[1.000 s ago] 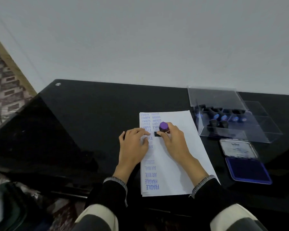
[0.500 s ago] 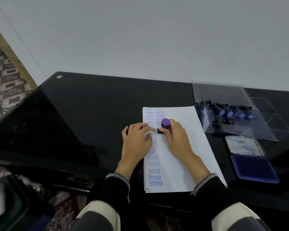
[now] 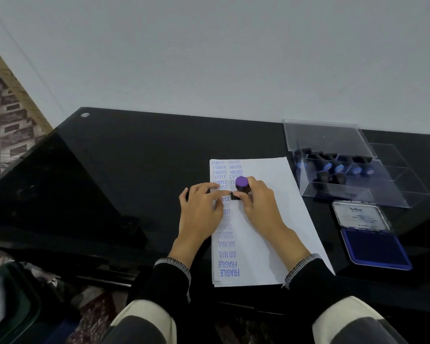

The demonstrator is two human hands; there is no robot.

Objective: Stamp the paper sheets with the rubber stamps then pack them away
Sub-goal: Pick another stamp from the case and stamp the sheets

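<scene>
A stack of white paper sheets (image 3: pixel 266 227) lies on the black glass table (image 3: pixel 139 165), its left column filled with blue stamped words. My right hand (image 3: pixel 258 204) grips a purple-topped rubber stamp (image 3: pixel 241 182), whose black base sits down on the paper. My left hand (image 3: pixel 201 209) rests flat on the sheet's left edge, its fingertips beside the stamp's base. To the right stands a clear plastic box (image 3: pixel 353 192) with several more stamps inside. An open blue ink pad (image 3: pixel 375 247) lies in front of the box.
The box's clear lid (image 3: pixel 325 137) stands raised at the back. A white wall runs behind the table. The table's near edge passes under my forearms. Patterned floor (image 3: pixel 8 115) shows at the far left.
Both hands and the stamp stay in the same spot on the paper. Only the camera view has shifted slightly.
</scene>
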